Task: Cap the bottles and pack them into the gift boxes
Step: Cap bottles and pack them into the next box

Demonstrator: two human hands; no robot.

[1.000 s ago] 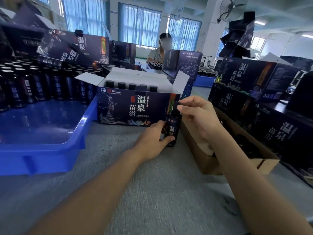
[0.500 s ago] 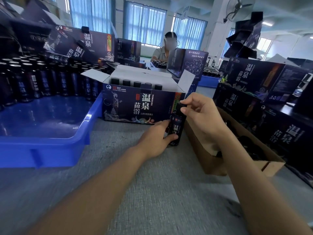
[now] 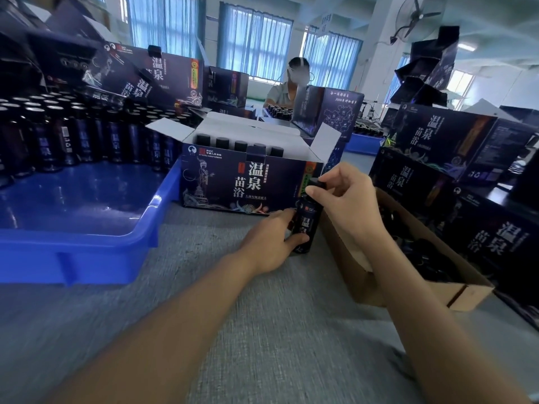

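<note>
The bottle (image 3: 306, 225) is standing on the table (image 3: 262, 330), the left hand (image 3: 271, 243) gripping its base, the right hand (image 3: 347, 196) pinching its cap (image 3: 316, 183). The gift box (image 3: 242, 182) is sitting just behind the fingers (image 3: 335, 182), the tray (image 3: 87, 252) lying to their left, the carton (image 3: 455, 293) to their right.

A blue plastic tray (image 3: 87, 252) is sitting on the grey bench (image 3: 262, 330) at the left. Across the bench another person (image 3: 284, 93) is sitting, and a smaller blue bin (image 3: 363, 144) is lying farther right. Behind, blue curtains (image 3: 253, 42) are hanging over bright windows, and a wall fan (image 3: 417, 17) is hanging high at the right.
</note>
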